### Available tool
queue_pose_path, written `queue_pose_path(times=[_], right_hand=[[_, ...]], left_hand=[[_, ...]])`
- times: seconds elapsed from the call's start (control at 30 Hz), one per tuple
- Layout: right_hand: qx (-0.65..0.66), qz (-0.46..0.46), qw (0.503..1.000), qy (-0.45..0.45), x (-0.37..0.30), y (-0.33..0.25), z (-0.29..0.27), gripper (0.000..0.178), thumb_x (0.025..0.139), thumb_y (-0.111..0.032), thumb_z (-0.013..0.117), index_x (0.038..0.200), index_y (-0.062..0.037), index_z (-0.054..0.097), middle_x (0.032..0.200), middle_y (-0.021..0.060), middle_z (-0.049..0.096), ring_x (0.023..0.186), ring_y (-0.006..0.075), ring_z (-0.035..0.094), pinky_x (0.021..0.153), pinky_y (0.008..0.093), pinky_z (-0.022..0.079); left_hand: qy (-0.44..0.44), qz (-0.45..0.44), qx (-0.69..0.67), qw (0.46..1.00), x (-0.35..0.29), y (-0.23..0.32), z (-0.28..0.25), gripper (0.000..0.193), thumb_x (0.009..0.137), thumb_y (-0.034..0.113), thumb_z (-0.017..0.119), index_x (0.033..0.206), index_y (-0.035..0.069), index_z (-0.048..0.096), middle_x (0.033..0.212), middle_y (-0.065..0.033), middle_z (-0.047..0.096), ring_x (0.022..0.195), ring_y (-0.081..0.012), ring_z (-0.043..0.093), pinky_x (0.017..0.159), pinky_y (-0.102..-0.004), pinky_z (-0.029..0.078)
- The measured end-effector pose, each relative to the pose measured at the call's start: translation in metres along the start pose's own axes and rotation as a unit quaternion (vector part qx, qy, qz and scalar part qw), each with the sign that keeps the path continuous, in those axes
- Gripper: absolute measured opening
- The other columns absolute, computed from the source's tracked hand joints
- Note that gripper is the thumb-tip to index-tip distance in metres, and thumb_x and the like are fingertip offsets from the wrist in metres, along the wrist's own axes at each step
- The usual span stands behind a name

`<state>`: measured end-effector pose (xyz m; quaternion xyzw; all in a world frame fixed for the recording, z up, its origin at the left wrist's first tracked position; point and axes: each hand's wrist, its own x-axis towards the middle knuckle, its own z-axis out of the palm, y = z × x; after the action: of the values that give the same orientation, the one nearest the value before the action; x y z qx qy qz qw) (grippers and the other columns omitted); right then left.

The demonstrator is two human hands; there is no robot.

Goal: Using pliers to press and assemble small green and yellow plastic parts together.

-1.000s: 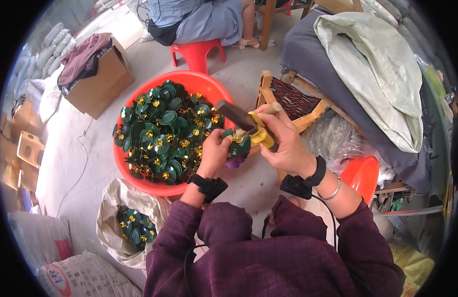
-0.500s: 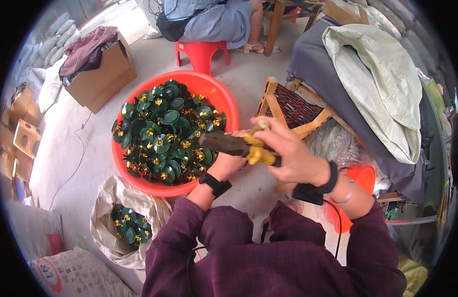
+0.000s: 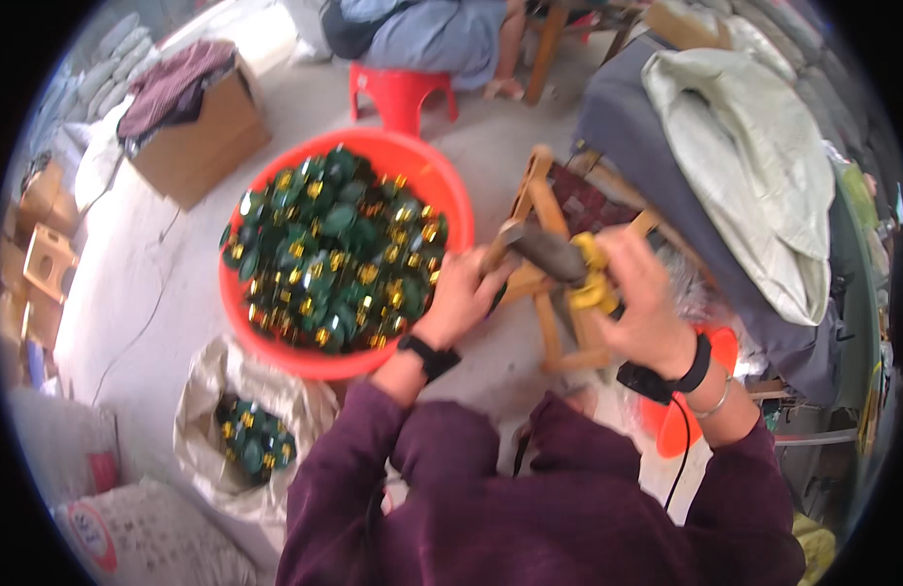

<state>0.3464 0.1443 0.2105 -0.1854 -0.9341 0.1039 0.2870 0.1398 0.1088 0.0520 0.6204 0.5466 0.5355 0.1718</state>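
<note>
My right hand [image 3: 639,293] is closed around a dark-headed tool with yellow grips [image 3: 593,283]; blur hides its exact kind. The tool's dark end points left, beside a short light-brown stick-like piece [image 3: 494,250]. That piece stands up from the closed fingers of my left hand [image 3: 463,301]. At the left, next to this hand, a red basin [image 3: 460,210] is heaped with dark green round pieces bearing gold-coloured fittings [image 3: 339,244]. Just past my hands stands a small wooden stool [image 3: 541,207] with a dark red woven seat.
A white sack [image 3: 200,420] holding similar green pieces stands lower left. Beyond the basin are a red plastic stool [image 3: 403,96] with a seated person and a cardboard box [image 3: 203,137]. Grey cloth [image 3: 622,112] and a pale sack [image 3: 754,166] cover the right side.
My right hand has moved right with the tool, away from the basin. My left hand now shows more fully, raised with the brown piece. The head view has shifted slightly.
</note>
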Motion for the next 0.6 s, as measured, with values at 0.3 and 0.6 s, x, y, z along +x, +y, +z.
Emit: queue_pose_path(times=[0.3,0.6], right_hand=[[0.207,0.009,0.978,-0.028,0.023,-0.040,0.054,0.056,0.060,0.010,0.062,0.114,-0.0023,0.054,0.119,0.0164,0.044,0.101,0.0296,0.056,0.081,0.0318,0.050],[0.300,0.143,0.940,0.080,-0.020,0.010,0.019,0.047,0.073,0.010,0.054,0.119,0.0003,0.052,0.114,0.0082,0.047,0.084,0.0107,0.054,0.073,0.0234,0.046]], left_hand=[[0.071,-0.064,0.049,0.994,-0.038,-0.023,-0.037,0.030,0.071,0.002,0.067,0.101,0.007,0.062,0.089,-0.0094,0.067,0.083,-0.0307,0.064,0.073,-0.0409,0.049],[0.066,-0.290,0.422,0.856,-0.223,-0.055,-0.224,0.031,0.078,0.016,0.070,0.106,0.004,0.068,0.104,-0.0142,0.068,0.094,-0.0275,0.065,0.084,-0.0351,0.051]])
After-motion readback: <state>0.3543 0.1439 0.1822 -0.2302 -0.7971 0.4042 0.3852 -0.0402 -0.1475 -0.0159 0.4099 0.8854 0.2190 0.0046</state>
